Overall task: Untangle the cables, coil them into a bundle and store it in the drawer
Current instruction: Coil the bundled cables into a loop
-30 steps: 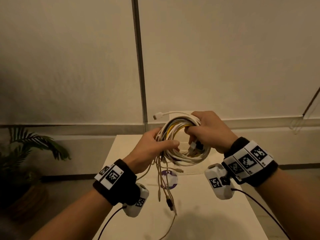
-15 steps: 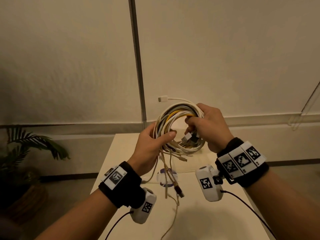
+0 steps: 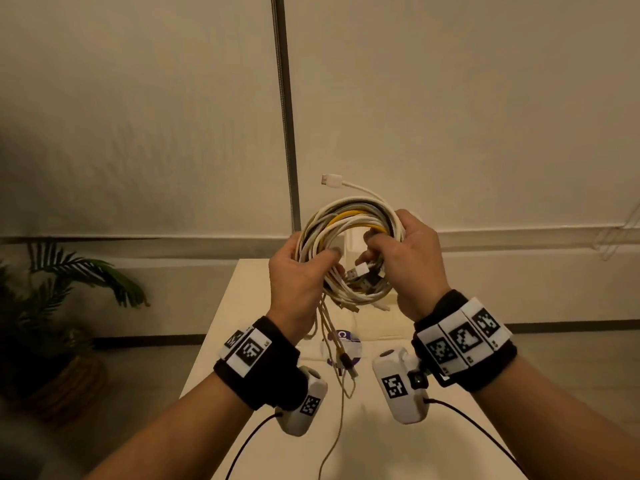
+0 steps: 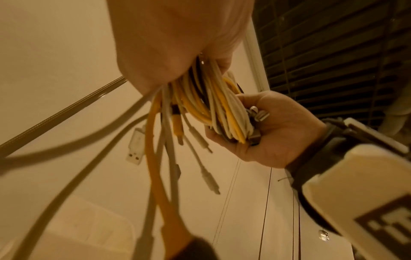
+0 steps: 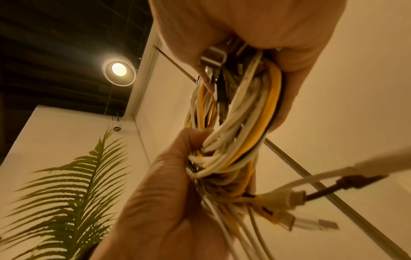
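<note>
Both hands hold the coil (image 3: pixel 349 251) up above the table (image 3: pixel 381 441): the left hand (image 3: pixel 298 282) curls round its left side, the right hand (image 3: pixel 412 265) round its right. Loose ends (image 3: pixel 341 355) hang below and one plug (image 3: pixel 330 179) sticks out on top; these could probably snag or unwind the loops if either grip slackens. No drawer is in view.

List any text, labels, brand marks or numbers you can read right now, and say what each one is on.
No words or numbers can be read.
Round purple and white disc on the table: one white mark like a "C" or "Q" at its top; the rest is hidden behind hanging cable ends.
Wristbands and wrist cameras: black and white square marker patterns only, no letters.
Cable bundle and its plugs: no print visible.
</note>
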A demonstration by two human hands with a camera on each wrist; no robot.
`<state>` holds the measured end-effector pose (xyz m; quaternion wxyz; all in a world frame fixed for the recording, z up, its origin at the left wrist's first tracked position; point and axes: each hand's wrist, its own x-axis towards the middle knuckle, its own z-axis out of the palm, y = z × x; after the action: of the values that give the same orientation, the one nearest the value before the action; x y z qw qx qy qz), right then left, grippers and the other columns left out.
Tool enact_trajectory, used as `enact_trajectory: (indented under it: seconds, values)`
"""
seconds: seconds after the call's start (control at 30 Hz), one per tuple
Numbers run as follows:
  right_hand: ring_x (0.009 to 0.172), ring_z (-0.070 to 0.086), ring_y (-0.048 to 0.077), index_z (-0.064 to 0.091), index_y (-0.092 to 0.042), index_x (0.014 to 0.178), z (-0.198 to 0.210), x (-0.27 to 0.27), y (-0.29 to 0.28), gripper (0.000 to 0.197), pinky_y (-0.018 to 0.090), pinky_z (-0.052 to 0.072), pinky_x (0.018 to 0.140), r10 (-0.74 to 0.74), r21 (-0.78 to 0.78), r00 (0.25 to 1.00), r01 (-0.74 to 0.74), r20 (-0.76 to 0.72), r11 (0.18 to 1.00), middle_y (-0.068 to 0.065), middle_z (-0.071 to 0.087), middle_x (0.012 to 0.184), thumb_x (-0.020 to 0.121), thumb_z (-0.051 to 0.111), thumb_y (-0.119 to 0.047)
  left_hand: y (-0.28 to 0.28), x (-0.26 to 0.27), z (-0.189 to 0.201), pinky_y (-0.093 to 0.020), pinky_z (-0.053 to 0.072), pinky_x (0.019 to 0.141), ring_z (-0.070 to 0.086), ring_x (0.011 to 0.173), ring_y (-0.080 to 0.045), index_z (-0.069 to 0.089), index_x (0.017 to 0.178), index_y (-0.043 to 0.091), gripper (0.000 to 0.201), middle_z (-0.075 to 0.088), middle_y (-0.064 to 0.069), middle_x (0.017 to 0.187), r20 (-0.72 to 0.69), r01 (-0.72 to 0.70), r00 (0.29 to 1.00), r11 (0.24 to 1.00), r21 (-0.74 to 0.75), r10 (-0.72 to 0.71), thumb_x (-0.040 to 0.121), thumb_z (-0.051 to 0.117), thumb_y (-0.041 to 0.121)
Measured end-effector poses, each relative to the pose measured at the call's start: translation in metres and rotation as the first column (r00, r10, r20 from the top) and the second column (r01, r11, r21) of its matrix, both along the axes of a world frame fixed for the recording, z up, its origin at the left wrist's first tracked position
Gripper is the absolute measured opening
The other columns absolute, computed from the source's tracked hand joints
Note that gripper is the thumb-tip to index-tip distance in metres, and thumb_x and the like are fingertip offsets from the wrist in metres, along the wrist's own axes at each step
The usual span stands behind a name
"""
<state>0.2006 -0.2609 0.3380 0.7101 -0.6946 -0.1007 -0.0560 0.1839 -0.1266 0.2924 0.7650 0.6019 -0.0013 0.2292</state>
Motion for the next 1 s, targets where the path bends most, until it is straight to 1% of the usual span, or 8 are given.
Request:
enact_trajectory:
  seconds: [0.07,0.13,0.23,0.4,0.5,0.67,0.8,1.0]
  values:
    - [0.065,0.060,0.023,0.062,-0.016,0.086,0.000,0.001,0.002,0.016,0.031,0.055,0.058,-0.026,0.055,1.000,0.026,-0.008,0.998,0.011,0.060,0.071,0.087,0.056,-0.001,0.002,-0.001,-0.001,-0.047,0.060,0.077,0.068,0.083,-0.033,0.062,0.110,0.010,0.030,0.069,-0.011,0.090,0.021,0.017,1.000,0.999,-0.041,-0.016,0.082,0.073,0.003]
    - [0.061,0.058,0.018,0.061,-0.011,0.086,-0.001,0.004,0.003,0.013,0.027,0.052,0.053,-0.060,0.094,0.998,0.060,-0.013,0.994,0.009,0.057,0.068,0.086,0.056,0.000,0.004,-0.001,-0.004,-0.041,0.060,0.080,0.069,0.094,-0.035,0.059,0.118,0.009,0.043,0.070,-0.013,0.101,0.002,0.066,0.998,0.997,-0.039,-0.066,0.080,0.078,0.010]
    - [0.056,0.056,0.013,0.060,-0.011,0.084,-0.004,0.007,0.007,0.012,0.023,0.049,0.048,-0.082,0.123,0.996,0.085,-0.034,0.989,0.008,0.056,0.065,0.085,0.056,0.000,0.002,-0.001,-0.009,-0.032,0.058,0.074,0.070,0.091,-0.030,0.062,0.117,0.009,0.039,0.071,-0.009,0.096,-0.046,0.072,0.996,0.997,-0.009,-0.073,0.081,0.077,0.010]
    - [0.069,0.062,0.015,0.063,-0.016,0.091,-0.012,0.006,0.013,0.011,0.025,0.052,0.058,-0.077,0.163,0.997,0.079,-0.021,0.983,0.003,0.065,0.077,0.088,0.058,-0.006,0.002,0.007,-0.001,-0.040,0.060,0.079,0.072,0.091,-0.026,0.063,0.111,0.014,0.038,0.073,-0.008,0.097,-0.033,-0.011,0.999,0.999,0.034,0.012,0.078,0.077,0.002]
    - [0.069,0.065,0.008,0.063,-0.018,0.091,-0.014,0.004,0.014,0.013,0.022,0.052,0.056,-0.036,0.204,0.999,0.038,-0.013,0.978,-0.004,0.067,0.075,0.089,0.058,-0.007,0.008,0.016,0.012,-0.039,0.060,0.080,0.071,0.089,-0.023,0.065,0.101,0.020,0.031,0.073,-0.005,0.092,0.003,-0.048,0.999,0.997,0.061,0.048,0.080,0.074,-0.001]
    - [0.078,0.068,0.029,0.064,-0.021,0.082,-0.017,0.001,0.019,0.021,0.040,0.058,0.065,-0.073,0.288,0.997,0.077,-0.023,0.954,0.006,0.069,0.078,0.086,0.057,-0.001,-0.001,0.014,0.008,-0.046,0.058,0.083,0.071,0.093,-0.030,0.066,0.105,0.016,0.029,0.074,-0.011,0.099,0.003,-0.069,0.998,0.991,-0.114,0.070,0.081,0.075,0.003]
    - [0.068,0.064,0.027,0.063,-0.016,0.082,-0.022,0.003,0.022,0.018,0.034,0.056,0.057,-0.120,0.286,0.991,0.132,-0.057,0.949,0.013,0.065,0.075,0.086,0.058,0.000,-0.011,0.009,-0.010,-0.055,0.057,0.087,0.069,0.100,-0.042,0.060,0.120,0.011,0.046,0.072,-0.020,0.105,-0.076,-0.115,0.992,0.946,-0.304,0.096,0.078,0.077,0.002]
    - [0.074,0.063,0.029,0.065,-0.014,0.089,-0.031,0.006,0.024,0.012,0.047,0.059,0.064,-0.057,0.339,0.977,0.126,-0.207,0.932,0.015,0.065,0.077,0.088,0.058,-0.005,-0.007,0.003,-0.029,-0.061,0.055,0.086,0.067,0.097,-0.047,0.060,0.110,0.008,0.032,0.070,-0.023,0.100,-0.125,-0.049,0.992,0.982,-0.181,0.026,0.082,0.076,0.012]
